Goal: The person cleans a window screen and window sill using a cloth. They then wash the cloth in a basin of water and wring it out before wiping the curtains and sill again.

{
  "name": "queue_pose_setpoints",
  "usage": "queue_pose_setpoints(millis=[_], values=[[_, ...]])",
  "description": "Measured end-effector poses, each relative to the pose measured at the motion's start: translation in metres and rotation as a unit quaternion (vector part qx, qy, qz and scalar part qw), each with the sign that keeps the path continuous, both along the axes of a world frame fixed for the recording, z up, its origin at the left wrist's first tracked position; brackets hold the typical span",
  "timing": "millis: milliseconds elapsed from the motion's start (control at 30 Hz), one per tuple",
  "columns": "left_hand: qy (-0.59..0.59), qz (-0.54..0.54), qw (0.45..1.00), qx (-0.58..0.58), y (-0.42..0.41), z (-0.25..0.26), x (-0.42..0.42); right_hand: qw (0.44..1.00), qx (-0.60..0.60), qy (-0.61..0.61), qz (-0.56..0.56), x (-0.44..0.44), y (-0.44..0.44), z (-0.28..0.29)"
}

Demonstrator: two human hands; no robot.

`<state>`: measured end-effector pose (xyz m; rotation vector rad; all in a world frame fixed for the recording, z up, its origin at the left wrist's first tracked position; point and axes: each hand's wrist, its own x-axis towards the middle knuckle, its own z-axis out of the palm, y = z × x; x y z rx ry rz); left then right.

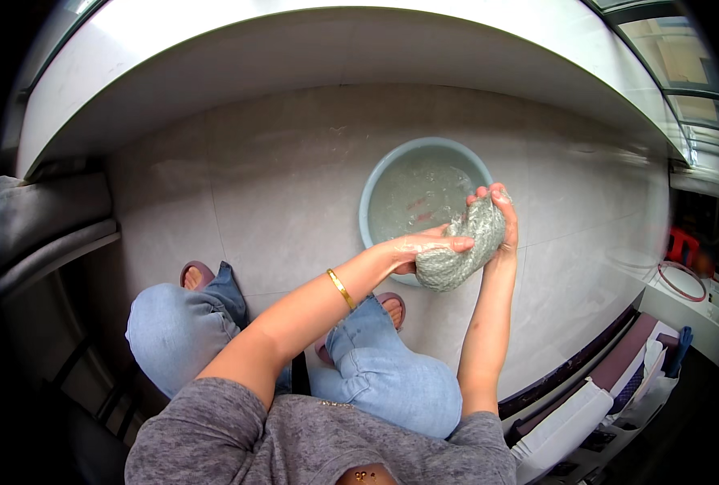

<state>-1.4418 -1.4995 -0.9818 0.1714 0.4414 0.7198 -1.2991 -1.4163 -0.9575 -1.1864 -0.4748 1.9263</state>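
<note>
A wet, grey-green knitted or woven cloth [477,233] is bunched between my two hands, over the right rim of a round light-blue basin [365,209]. My left hand [429,245] grips its left end, thumb across the top. My right hand [505,215] is closed round its upper right part, fingertips curled over the edge. Cloudy water [417,188] with bubbles fills much of the basin, and small reddish marks show through it.
The basin stands on a grey tiled floor [287,200]. Beyond it runs a white ledge [347,24]. A grey cushioned seat [56,206] is at the left. At the lower right are folded fabrics [565,418] and a white cabinet [690,315]. My slippered feet are near the basin.
</note>
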Motion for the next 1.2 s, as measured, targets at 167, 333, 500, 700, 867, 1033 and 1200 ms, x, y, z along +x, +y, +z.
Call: queue_pose_setpoints(millis=[167, 333, 500, 700, 867, 1033, 1200], values=[[0.276, 0.047, 0.952, 0.127, 0.004, -0.010, 0.005, 0.990, 0.012, -0.134, 0.052, -0.013, 0.001, -0.015], [0.549, -0.107, 0.802, 0.210, 0.007, 0.016, -0.003, 0.970, 0.038, -0.231, 0.062, -0.021, -0.004, -0.036], [0.598, -0.125, 0.775, 0.159, 0.003, 0.000, 0.008, 0.905, 0.110, -0.400, 0.092, -0.032, -0.010, -0.052], [0.111, 0.046, 0.993, 0.015, 0.009, 0.008, 0.006, 0.988, 0.114, 0.078, 0.064, -0.003, -0.011, -0.020], [-0.430, -0.009, 0.883, -0.188, 0.001, 0.010, 0.021, 0.952, 0.174, 0.251, 0.017, -0.023, -0.023, 0.004], [-0.326, 0.008, 0.936, -0.134, -0.004, 0.003, 0.016, 0.966, 0.176, 0.190, 0.000, -0.002, -0.009, 0.022], [0.037, 0.087, 0.991, 0.090, 0.006, 0.014, 0.013, 0.993, 0.113, 0.004, 0.043, -0.010, -0.003, 0.034]])
